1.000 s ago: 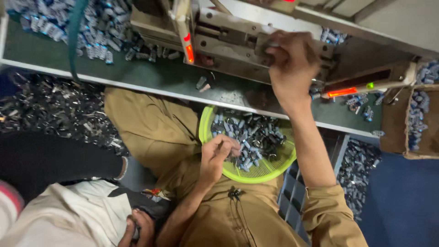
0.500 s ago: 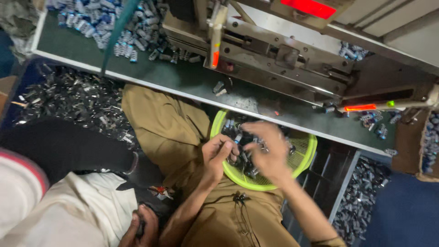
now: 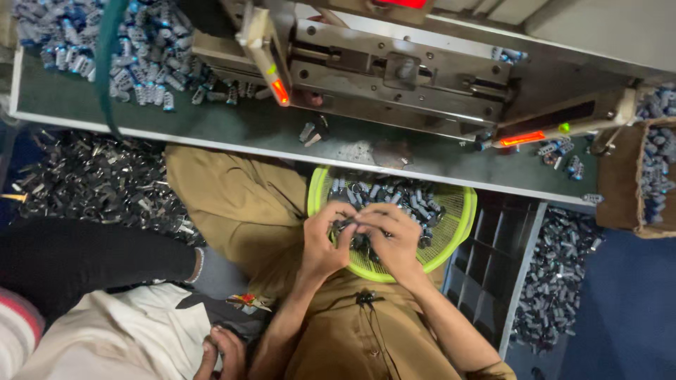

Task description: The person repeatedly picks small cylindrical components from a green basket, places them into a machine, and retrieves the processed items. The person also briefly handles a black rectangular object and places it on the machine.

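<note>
- Head view looks straight down on a seated person in tan clothes, with both hands meeting over a yellow-green mesh basket (image 3: 461,211) resting on the lap, at centre frame.
- Left hand (image 3: 325,239) is curled, fingertips pinched on a few small metal parts (image 3: 350,225) at the basket's near-left rim; right hand (image 3: 391,236) is likewise closed over the same cluster, the two hands touching at the fingertips.
- Room to move is tight: the workbench edge (image 3: 232,137) runs just above the basket, and a dark divided crate (image 3: 493,260) stands just beside it at right.
- The green-topped bench carries a grey metal press machine (image 3: 394,77) across the upper middle, with glowing orange-red lights on its arms.
- A heap of blue-and-silver pieces (image 3: 105,42) lies at upper left on the bench; a few strays sit near the machine's right end.
- The basket is filled with more dark and silver parts, piled toward its far side.
- A cardboard box (image 3: 641,176) at the right edge holds similar blue-silver pieces.
- Loose dark metal scrap (image 3: 98,183) covers the floor at left, and another pile (image 3: 556,281) lies at lower right.
- Another person's hand (image 3: 220,355) shows at the bottom edge, well apart from the basket.
</note>
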